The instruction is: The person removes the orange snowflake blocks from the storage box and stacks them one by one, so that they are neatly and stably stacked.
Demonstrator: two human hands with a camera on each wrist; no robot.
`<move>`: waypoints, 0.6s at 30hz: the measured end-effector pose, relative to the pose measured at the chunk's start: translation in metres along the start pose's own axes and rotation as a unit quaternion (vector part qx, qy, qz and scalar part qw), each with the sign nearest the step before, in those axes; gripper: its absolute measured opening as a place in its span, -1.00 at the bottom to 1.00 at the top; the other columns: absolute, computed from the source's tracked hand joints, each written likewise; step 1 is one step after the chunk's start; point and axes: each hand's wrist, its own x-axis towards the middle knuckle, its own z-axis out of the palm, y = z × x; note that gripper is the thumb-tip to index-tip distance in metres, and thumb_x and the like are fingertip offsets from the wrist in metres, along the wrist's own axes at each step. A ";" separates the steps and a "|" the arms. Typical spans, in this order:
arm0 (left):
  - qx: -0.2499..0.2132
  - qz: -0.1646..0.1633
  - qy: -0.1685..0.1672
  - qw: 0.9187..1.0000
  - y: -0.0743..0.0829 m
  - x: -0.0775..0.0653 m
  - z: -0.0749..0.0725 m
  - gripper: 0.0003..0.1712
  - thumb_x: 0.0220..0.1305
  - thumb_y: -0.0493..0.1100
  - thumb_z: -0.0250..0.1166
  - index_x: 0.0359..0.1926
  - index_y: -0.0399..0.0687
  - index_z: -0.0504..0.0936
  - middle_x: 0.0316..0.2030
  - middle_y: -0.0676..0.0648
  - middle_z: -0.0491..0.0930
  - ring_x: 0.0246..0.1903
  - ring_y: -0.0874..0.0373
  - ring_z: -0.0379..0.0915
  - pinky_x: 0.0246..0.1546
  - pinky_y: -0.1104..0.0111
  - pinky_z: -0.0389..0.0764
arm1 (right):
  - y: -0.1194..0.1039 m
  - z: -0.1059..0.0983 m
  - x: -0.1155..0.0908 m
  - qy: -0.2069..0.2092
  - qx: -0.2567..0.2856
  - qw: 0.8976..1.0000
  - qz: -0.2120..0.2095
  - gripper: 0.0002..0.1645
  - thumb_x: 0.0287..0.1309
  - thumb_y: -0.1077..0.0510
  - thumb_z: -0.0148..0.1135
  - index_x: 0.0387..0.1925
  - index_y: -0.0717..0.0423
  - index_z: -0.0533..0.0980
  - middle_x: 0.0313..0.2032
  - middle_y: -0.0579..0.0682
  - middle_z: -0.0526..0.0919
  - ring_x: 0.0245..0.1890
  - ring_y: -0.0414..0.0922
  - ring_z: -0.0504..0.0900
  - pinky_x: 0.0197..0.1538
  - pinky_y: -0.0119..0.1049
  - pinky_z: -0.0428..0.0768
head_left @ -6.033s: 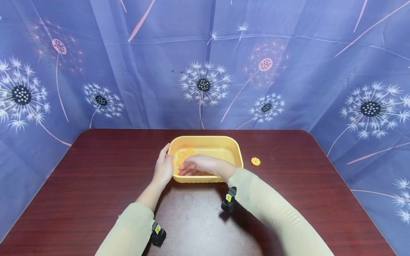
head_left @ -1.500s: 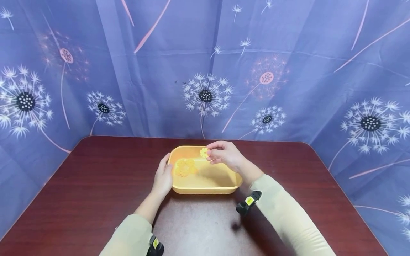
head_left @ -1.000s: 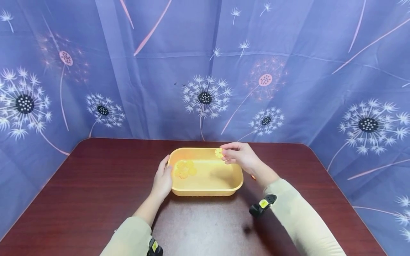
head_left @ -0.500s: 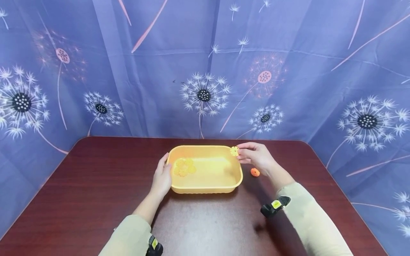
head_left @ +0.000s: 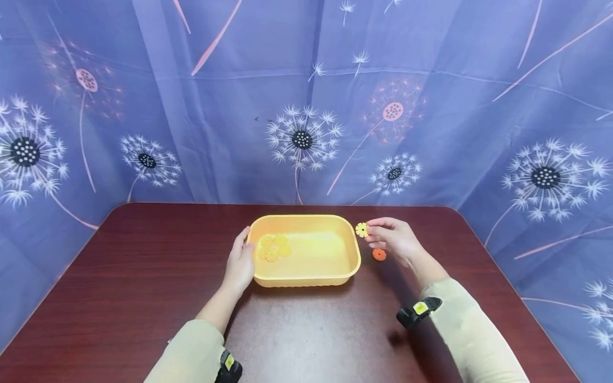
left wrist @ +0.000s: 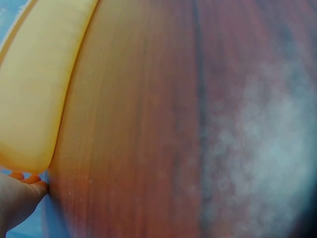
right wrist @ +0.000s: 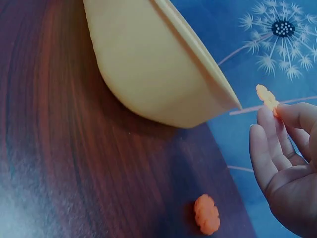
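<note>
A yellow plastic tub (head_left: 306,281) sits on the table, with several yellow notched discs (head_left: 273,248) clustered at the left of its floor. My left hand (head_left: 239,264) grips the tub's left end, its thumb near the rim. Just past the tub's right rim, my right hand (head_left: 396,239) pinches one yellow notched disc (head_left: 362,230) between thumb and fingers, above the table. In the right wrist view this disc (right wrist: 266,98) is seen edge-on at the fingertips. An orange notched disc (head_left: 379,255) lies on the table below the right hand, right of the tub.
The dark red wooden table (head_left: 297,330) has rounded far corners. A blue curtain (head_left: 230,106) with dandelion prints hangs behind it and at both sides. Each wrist carries a black camera (head_left: 416,312) on a strap.
The right hand has come up out of the tub with a yellow disc and moved right past its rim. The disc on the table is shown again under it. The left hand stays at the tub.
</note>
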 end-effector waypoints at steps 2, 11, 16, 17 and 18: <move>0.001 0.001 -0.002 1.000 0.000 0.001 0.000 -0.45 0.48 -0.14 -0.22 0.45 0.06 0.06 0.43 -0.13 0.10 0.39 -0.05 0.05 0.36 0.05 0.19 | 0.003 -0.004 -0.001 0.006 -0.006 1.000 -0.002 -0.81 0.19 0.29 0.18 -0.14 0.20 0.53 -0.42 -0.14 0.69 -0.41 -0.24 0.68 -0.27 -0.34 0.69; -0.001 -0.005 -0.002 1.000 0.000 0.001 0.002 -0.44 0.48 -0.14 -0.22 0.45 0.05 0.06 0.42 -0.17 0.13 0.38 -0.05 0.07 0.36 0.06 0.19 | 0.022 -0.022 -0.004 0.017 -0.007 1.000 0.005 -0.88 0.20 0.28 0.18 -0.21 0.11 0.56 -0.45 -0.17 0.70 -0.43 -0.23 0.69 -0.31 -0.34 0.68; -0.005 -0.003 -0.002 1.000 0.000 0.001 0.000 -0.44 0.47 -0.14 -0.22 0.45 0.05 0.06 0.41 -0.17 0.13 0.38 -0.04 0.08 0.36 0.07 0.20 | 0.030 -0.029 -0.006 0.031 -0.015 0.999 0.016 -0.82 0.21 0.24 0.19 -0.15 0.19 0.56 -0.44 -0.18 0.70 -0.42 -0.22 0.69 -0.32 -0.35 0.68; -0.006 -0.003 -0.002 1.000 0.000 0.001 0.000 -0.44 0.47 -0.14 -0.22 0.45 0.04 0.06 0.41 -0.17 0.13 0.38 -0.04 0.08 0.36 0.07 0.20 | 0.031 -0.030 -0.007 0.033 -0.018 0.999 0.017 -0.79 0.21 0.23 0.19 -0.13 0.21 0.56 -0.44 -0.19 0.69 -0.42 -0.23 0.69 -0.32 -0.36 0.68; -0.008 -0.003 -0.002 1.000 0.000 0.001 0.000 -0.44 0.47 -0.14 -0.22 0.45 0.04 0.06 0.41 -0.17 0.13 0.38 -0.04 0.08 0.36 0.07 0.20 | 0.032 -0.031 -0.008 0.035 -0.020 0.999 0.018 -0.77 0.22 0.24 0.18 -0.10 0.24 0.55 -0.43 -0.19 0.69 -0.42 -0.24 0.69 -0.33 -0.36 0.67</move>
